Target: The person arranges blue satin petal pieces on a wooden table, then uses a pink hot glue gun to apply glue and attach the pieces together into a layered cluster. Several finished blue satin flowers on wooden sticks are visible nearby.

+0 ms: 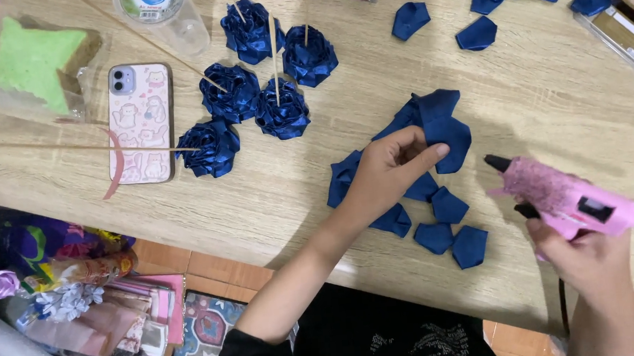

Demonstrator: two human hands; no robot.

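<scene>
My left hand (pixel 391 166) sits near the middle of the frame, fingers curled together and pinching a folded dark blue satin petal (pixel 446 138), thumb on top of the cloth. That petal lies just above and to the right of my knuckles, joined to a small bunch of the same fabric. More loose blue petals (pixel 441 225) are scattered on the wooden table (pixel 552 99) just below and to the right of that hand, some tucked partly under it.

My right hand (pixel 583 255), in the lower right of the frame, is closed around the grip of a pink glue gun (pixel 567 196). Its dark nozzle points left toward the pinched petal but stays apart from it.

Further out, in the upper middle, five finished blue satin roses (pixel 257 92) on thin wooden sticks lie clustered. A phone (pixel 141 122) in a pink case rests left of them, and more petals lie along the top edge.
</scene>
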